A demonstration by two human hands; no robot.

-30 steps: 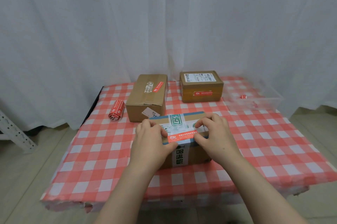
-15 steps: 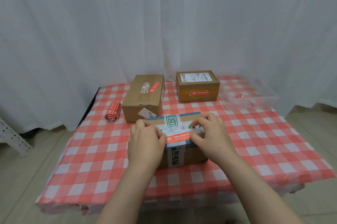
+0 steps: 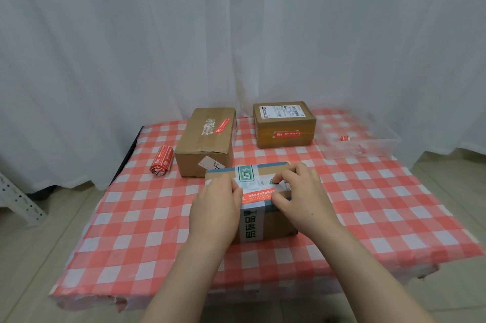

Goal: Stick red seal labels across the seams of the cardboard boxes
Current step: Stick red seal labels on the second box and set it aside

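Note:
The near cardboard box (image 3: 276, 222), wrapped in white and green tape, lies in front of me on the checked table. A red seal label (image 3: 257, 196) runs along its top front edge across the tape. My left hand (image 3: 213, 209) lies over the box's left end with its thumb pressing the label's left end. My right hand (image 3: 302, 196) rests on the box's right part, fingers bent onto the top and thumb pressing the label's right end. Two more boxes stand behind, the left box (image 3: 205, 143) and the right box (image 3: 284, 124), each bearing a red label.
A roll of red labels (image 3: 161, 162) lies at the left of the table. A clear plastic tray (image 3: 378, 149) with small red scraps stands at the back right. White curtains hang behind. The table's front edge (image 3: 236, 293) is close to me.
The label has gone from being held between my fingers over the box to lying flat on its front top edge. My thumbs now press its ends and both hands sit lower.

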